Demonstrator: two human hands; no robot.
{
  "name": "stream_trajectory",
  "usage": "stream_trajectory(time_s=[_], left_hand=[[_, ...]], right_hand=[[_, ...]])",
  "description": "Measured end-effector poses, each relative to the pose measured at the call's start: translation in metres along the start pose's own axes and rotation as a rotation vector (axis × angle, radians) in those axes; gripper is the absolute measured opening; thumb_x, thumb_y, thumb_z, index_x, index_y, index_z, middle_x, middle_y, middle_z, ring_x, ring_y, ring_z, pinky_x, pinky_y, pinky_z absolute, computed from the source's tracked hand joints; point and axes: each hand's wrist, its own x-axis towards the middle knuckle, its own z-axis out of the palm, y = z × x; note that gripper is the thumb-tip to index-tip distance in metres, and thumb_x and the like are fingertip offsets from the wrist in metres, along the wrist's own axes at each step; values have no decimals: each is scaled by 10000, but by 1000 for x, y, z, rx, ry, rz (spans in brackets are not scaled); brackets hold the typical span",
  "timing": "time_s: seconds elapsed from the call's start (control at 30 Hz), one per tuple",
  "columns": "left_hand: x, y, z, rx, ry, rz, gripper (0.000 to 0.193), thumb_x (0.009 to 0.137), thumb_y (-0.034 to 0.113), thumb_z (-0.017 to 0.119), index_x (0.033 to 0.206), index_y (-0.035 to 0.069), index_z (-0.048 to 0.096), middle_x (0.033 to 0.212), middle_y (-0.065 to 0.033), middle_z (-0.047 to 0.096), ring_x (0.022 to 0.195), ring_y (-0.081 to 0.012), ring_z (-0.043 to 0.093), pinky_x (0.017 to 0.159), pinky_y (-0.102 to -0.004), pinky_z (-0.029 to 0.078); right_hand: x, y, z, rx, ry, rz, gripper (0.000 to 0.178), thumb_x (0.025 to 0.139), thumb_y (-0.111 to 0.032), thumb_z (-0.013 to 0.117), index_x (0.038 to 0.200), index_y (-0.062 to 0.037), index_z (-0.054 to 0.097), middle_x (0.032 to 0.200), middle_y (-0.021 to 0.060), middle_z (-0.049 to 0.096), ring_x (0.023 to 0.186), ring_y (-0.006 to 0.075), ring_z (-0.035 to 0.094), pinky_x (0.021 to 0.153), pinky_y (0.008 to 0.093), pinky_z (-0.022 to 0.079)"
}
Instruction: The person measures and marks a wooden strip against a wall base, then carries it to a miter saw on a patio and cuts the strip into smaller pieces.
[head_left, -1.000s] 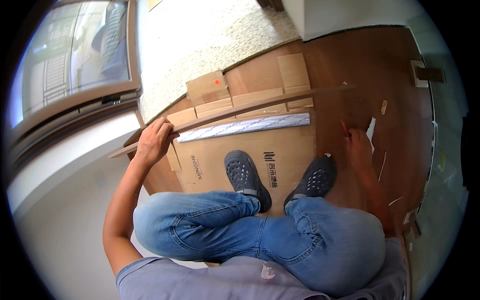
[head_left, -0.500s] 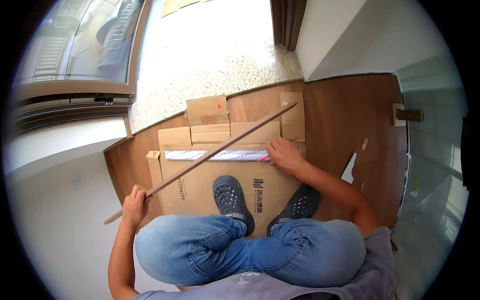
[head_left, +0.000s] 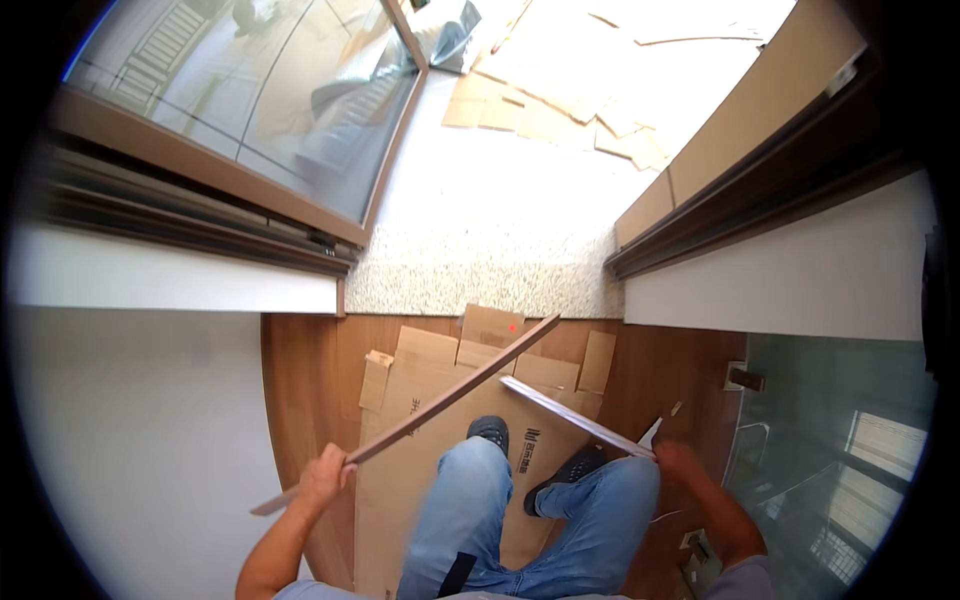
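My left hand (head_left: 322, 478) is closed around a long, thin brown trim strip (head_left: 455, 393) near its lower end. The strip slants up to the right, its far tip over the cardboard's far edge. My right hand (head_left: 680, 462), beside my right knee, is closed on the near end of a narrow whitish strip (head_left: 580, 418). That strip points up and left, its far end close under the brown one. Below both lies a flattened cardboard box (head_left: 400, 510) with dark print, under my dark clogs (head_left: 565, 478).
Ahead, a pebbled threshold (head_left: 480, 285) leads to a bright area with cardboard pieces (head_left: 540, 118). A brown-framed glass door (head_left: 385, 190) stands at the left, white walls on both sides. Glass panels (head_left: 830, 450) are at the right, near white scraps on the wood floor (head_left: 290, 400).
My right hand has lifted the whitish strip off the cardboard and drawn it back right. The brown strip is still in my left hand. My legs have straightened somewhat, and the view reaches farther outside.
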Motion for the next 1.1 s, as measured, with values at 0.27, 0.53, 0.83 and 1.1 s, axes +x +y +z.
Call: stream_trajectory(time_s=[0.27,0.53,0.83,1.1], left_hand=[[-156,62,-87,-436,-37,-319,311,881,232,811,995,-12,656,1030,-228,651,955,-450,654,812,-500,539],[-198,123,-244,-487,-9,-226,413,935,370,741,1106,5,649,1084,-326,642,1006,-533,606,863,-580,496],[41,116,-376,-773,-153,-138,272,876,70,781,1079,-50,647,929,-192,745,724,-239,752,679,-381,613],[262,130,-483,-799,-119,21,336,854,55,766,1143,-48,631,969,-169,733,818,-260,753,681,-385,611]], right_hand=[[-163,-63,-163,-38,-422,525,489,806,-517,776,1020,-79,812,988,211,770,917,377,748,825,490,590],[-259,-257,-333,525,-303,818,501,776,-514,757,940,-44,808,918,226,766,813,358,747,751,479,583],[-215,-351,-369,607,-278,784,496,817,-476,728,1008,-24,797,1010,241,765,930,393,746,822,480,583],[-58,-335,-371,785,-290,794,472,849,-463,724,1037,-40,810,1088,266,753,974,411,736,875,463,569]])
